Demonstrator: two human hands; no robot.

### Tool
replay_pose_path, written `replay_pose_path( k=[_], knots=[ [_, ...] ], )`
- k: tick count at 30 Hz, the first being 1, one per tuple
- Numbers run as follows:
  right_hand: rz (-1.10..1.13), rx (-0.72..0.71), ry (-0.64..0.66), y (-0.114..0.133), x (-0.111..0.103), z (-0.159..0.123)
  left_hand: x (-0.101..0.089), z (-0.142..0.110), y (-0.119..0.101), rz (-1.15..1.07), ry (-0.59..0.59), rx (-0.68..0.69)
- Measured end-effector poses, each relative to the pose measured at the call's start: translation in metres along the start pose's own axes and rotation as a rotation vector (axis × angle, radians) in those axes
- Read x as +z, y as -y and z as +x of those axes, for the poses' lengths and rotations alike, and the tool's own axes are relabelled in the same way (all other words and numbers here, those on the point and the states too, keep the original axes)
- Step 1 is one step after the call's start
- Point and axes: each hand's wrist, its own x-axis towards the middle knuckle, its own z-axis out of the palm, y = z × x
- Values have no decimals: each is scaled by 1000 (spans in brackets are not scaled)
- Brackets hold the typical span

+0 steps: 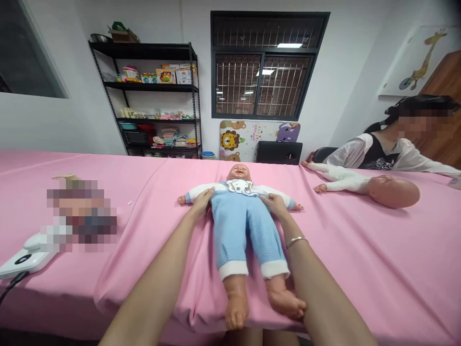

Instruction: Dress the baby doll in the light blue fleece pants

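1. Fingers (pixel 206 193) on my left hand (pixel 200 204) are stretched out flat and close together, pressed against the baby doll (pixel 239 218) at its side just under the white sleeve. Not gripping anything, just laid on it.
2. Right hand (pixel 276 204) mirrors that on the doll's other side: fingers extended and resting on the top edge of the blue pants near the armpit. No closed grip there that I can see either. Thin silver bracelet (pixel 297 240) sits on that wrist.
3. Doll lies on its back in the middle of the bed, on the pink sheet (pixel 360 269), head toward the far edge and bare feet hanging just past the near edge. Arms spread out to both sides. It wears fuzzy blue pants with white cuffs and a white top with a little elephant bib.
4. Over toward the far right corner there's a second doll (pixel 363 185) in white, lying sideways with its bald head pointing right. Another person (pixel 389 149) in a white and black top sits behind it, one sleeve reaching along the far edge.
5. Near the left edge sits a white device (pixel 25 259) with a dark cable running off the near edge. Something blurred out lies right beside it, can't tell what.
6. Behind the bed: a black shelf rack (pixel 158 96) full of toys against the wall, a barred window (pixel 262 67), and an animal play mat (pixel 248 137) leaning under it.
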Motion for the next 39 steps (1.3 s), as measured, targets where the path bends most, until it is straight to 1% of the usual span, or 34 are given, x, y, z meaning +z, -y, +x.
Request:
replay_pose_path(
  k=[2,3,5,6,7,8,9,10,11,12,13,14,16,18,20,21,23,25,27,28,29,30,31,32,33,34,35,36,37,38,39],
  knots=[
    [-144,-26,-114,11,11,1,2,-1,1,-23,0,-8],
    [-192,-71,-180,22,15,-3,2,-2,1,-2,0,-15],
    [-273,-237,-308,52,17,-20,4,-1,-1,23,-18,-12],
    [-286,-346,-303,69,17,-34,5,-1,-2,6,-35,-1],
    [-258,-451,-213,88,15,-52,7,0,-3,-27,-60,15],
    [-241,-547,-33,106,14,-71,8,1,-3,-58,-93,32],
    [-258,-633,196,121,12,-92,10,2,-4,-73,-130,46],
    [-309,-696,402,134,11,-113,11,3,-3,-71,-166,55],
    [-388,-751,554,143,11,-132,11,3,-2,-55,-203,58],
    [-503,-802,654,149,12,-149,10,4,-1,-37,-236,57],
    [-632,-843,700,151,14,-163,8,4,2,-25,-261,54],
    [-754,-885,705,150,17,-173,6,5,4,-23,-270,49],
    [-924,-969,655,143,27,-187,1,6,10,-35,-249,41],
    [-946,-1060,605,136,38,-195,-3,8,14,-21,-211,47],
    [-886,-1139,577,132,49,-200,-6,11,17,51,-191,54],
    [-858,-1154,566,133,52,-202,-6,13,18,93,-187,57],
    [-811,-1109,555,137,55,-200,-7,16,19,159,-183,60],
    [-730,-971,510,142,50,-192,-8,16,19,199,-200,82],
    [-644,-805,396,142,39,-179,-11,15,21,309,-249,142],
    [-626,-727,326,139,32,-171,-12,14,21,379,-280,168],
    [-632,-661,282,134,26,-163,-13,13,22,444,-317,186],
    [-653,-608,279,127,20,-154,-13,12,22,494,-358,191],
    [-670,-561,318,120,15,-145,-12,12,21,521,-403,184],
    [-659,-523,363,112,11,-135,-10,12,19,521,-450,170],
    [-619,-486,373,106,8,-125,-8,12,16,515,-499,161],
    [-561,-461,343,100,6,-114,-4,11,11,505,-545,167],
    [-495,-447,271,94,6,-102,2,10,6,493,-578,186],
    [-435,-441,179,90,6,-89,7,9,0,478,-585,217],
    [-391,-446,98,85,8,-76,14,6,-6,465,-552,250],
    [-364,-458,52,79,11,-65,20,3,-10,460,-474,286],
    [-345,-460,47,72,15,-54,26,0,-13,471,-353,321]
  ],
)
